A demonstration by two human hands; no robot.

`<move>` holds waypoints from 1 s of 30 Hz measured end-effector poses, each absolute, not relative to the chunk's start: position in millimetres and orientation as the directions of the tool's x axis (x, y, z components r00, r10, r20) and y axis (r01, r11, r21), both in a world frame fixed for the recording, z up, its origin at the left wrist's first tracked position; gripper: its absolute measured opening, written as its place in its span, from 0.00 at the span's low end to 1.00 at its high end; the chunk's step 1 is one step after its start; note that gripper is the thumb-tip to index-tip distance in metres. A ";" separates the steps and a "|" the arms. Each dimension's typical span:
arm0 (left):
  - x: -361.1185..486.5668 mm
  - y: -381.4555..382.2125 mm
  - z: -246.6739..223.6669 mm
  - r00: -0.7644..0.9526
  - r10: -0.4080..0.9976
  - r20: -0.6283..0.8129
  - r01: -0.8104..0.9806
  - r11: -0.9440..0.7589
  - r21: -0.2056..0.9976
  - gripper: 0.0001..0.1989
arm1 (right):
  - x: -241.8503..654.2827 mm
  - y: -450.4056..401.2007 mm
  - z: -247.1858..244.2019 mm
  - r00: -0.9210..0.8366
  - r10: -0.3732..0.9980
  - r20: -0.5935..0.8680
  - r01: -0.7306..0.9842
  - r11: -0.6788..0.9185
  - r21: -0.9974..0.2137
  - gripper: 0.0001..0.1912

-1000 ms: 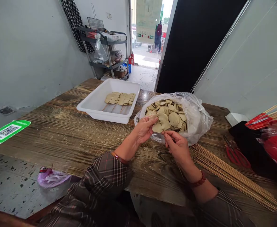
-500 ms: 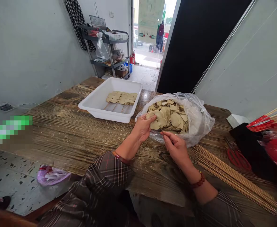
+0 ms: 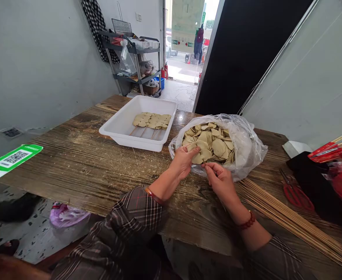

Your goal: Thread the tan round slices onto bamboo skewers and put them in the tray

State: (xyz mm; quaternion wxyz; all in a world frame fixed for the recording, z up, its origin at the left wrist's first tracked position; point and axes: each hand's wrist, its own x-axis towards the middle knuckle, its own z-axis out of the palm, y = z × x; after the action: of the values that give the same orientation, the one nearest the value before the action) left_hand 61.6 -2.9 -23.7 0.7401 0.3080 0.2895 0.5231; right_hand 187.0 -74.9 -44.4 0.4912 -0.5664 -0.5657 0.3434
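Note:
My left hand (image 3: 184, 162) is closed on a few thin, round beige slices (image 3: 200, 154), thumb on top, at the near edge of an open clear plastic bag (image 3: 248, 146). Many loose slices of the same kind (image 3: 219, 147) fill the bag. Close by on the right, my right hand (image 3: 222, 182) pinches what looks like a thin skewer, mostly hidden by the fingers, with its tip end at the held slices. A bundle of bamboo skewers (image 3: 295, 223) lies on the table right of my right forearm.
A white plastic tray (image 3: 130, 143) holds skewered slices (image 3: 152, 120) in its far right part. Red-handled scissors (image 3: 297, 194) and a black box (image 3: 319, 186) with red-wrapped chopsticks are at the right. A green-and-white QR card (image 3: 13, 160) lies on the wooden table's (image 3: 101, 171) left corner.
My left hand has moved slightly right with the slices, closer to my right fingertips. My right hand keeps its pinch. The whole view has shifted a little.

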 end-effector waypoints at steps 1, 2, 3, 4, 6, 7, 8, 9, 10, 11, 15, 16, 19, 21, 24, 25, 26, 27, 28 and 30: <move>63.5 -4.0 -25.3 0.294 0.950 -0.102 -0.594 0.266 0.760 0.19 | 187.5 -74.6 -44.9 0.128 0.978 0.167 0.304 0.122 -0.945 0.17; 65.2 -5.0 -26.7 0.303 0.948 -0.097 -0.592 0.267 0.760 0.19 | 188.0 -74.4 -45.2 0.132 0.977 0.168 0.304 0.121 -0.945 0.16; 66.6 -5.8 -27.7 0.311 0.946 -0.091 -0.592 0.268 0.760 0.19 | 188.5 -74.4 -45.3 0.136 0.976 0.169 0.303 0.122 -0.945 0.16; 67.2 -6.3 -27.9 0.323 0.943 -0.082 -0.593 0.269 0.759 0.19 | 189.0 -74.4 -44.9 0.138 0.976 0.171 0.302 0.123 -0.945 0.16; 65.7 -5.9 -26.0 0.357 0.932 -0.054 -0.585 0.269 0.765 0.21 | 190.8 -74.5 -42.7 0.138 0.975 0.176 0.297 0.129 -0.946 0.16; 63.5 -4.8 -24.0 0.373 0.927 -0.041 -0.576 0.266 0.773 0.21 | 192.1 -74.3 -41.1 0.144 0.973 0.179 0.289 0.131 -0.948 0.17; 60.3 -3.1 -21.6 0.373 0.927 -0.031 -0.566 0.254 0.785 0.22 | 194.0 -74.0 -39.2 0.159 0.970 0.182 0.279 0.133 -0.951 0.17; 56.4 -0.7 -19.1 0.359 0.933 -0.025 -0.552 0.234 0.801 0.22 | 196.3 -73.4 -37.2 0.186 0.965 0.186 0.264 0.134 -0.955 0.17; 52.1 2.4 -16.9 0.324 0.946 -0.023 -0.535 0.203 0.820 0.22 | 199.1 -72.5 -35.4 0.222 0.956 0.191 0.245 0.135 -0.960 0.17; 47.7 6.1 -15.3 0.262 0.965 -0.016 -0.518 0.155 0.841 0.21 | 202.1 -71.4 -33.9 0.261 0.945 0.195 0.221 0.138 -0.965 0.17; 33.6 23.7 -18.3 0.028 0.991 0.132 -0.290 -0.118 0.950 0.13 | 213.4 -66.5 -31.3 0.367 0.909 0.195 0.130 0.157 -0.979 0.18; 31.4 27.5 -20.7 -0.007 0.979 0.201 -0.164 -0.200 0.966 0.11 | 215.1 -65.5 -31.5 0.380 0.903 0.200 0.124 0.164 -0.979 0.18; 27.3 34.1 -27.9 0.014 0.914 0.406 0.285 -0.393 0.874 0.07 | 217.2 -63.7 -33.0 0.386 0.897 0.218 0.128 0.182 -0.975 0.18; 25.9 34.7 -31.3 0.103 0.875 0.474 0.507 -0.456 0.731 0.10 | 216.4 -63.4 -34.5 0.378 0.900 0.218 0.126 0.184 -0.975 0.18; 24.5 34.0 -34.8 0.235 0.842 0.485 0.671 -0.501 0.547 0.14 | 214.0 -63.8 -36.2 0.361 0.906 0.222 0.127 0.188 -0.974 0.18; 24.1 34.1 -35.9 0.264 0.835 0.483 0.691 -0.513 0.509 0.15 | 213.2 -64.1 -36.6 0.350 0.910 0.224 0.130 0.190 -0.973 0.19; 23.6 34.5 -37.0 0.284 0.828 0.484 0.701 -0.523 0.485 0.14 | 212.6 -64.3 -36.9 0.339 0.913 0.226 0.134 0.191 -0.972 0.19; 23.1 35.1 -38.1 0.295 0.821 0.489 0.702 -0.534 0.472 0.13 | 212.1 -64.4 -37.1 0.331 0.916 0.228 0.140 0.191 -0.971 0.19; 22.7 36.0 -39.0 0.299 0.814 0.497 0.696 -0.543 0.470 0.11 | 211.8 -64.4 -37.2 0.325 0.918 0.228 0.147 0.189 -0.971 0.19; 22.2 37.5 -39.7 0.296 0.800 0.521 0.672 -0.562 0.482 0.10 | 211.8 -64.3 -37.4 0.324 0.919 0.226 0.160 0.182 -0.970 0.20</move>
State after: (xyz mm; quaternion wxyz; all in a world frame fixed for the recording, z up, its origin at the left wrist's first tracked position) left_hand 22.2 37.5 -39.7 0.0856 0.8003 0.4600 0.3749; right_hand 211.8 -64.3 -37.4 0.5954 -0.5545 -0.4864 0.3186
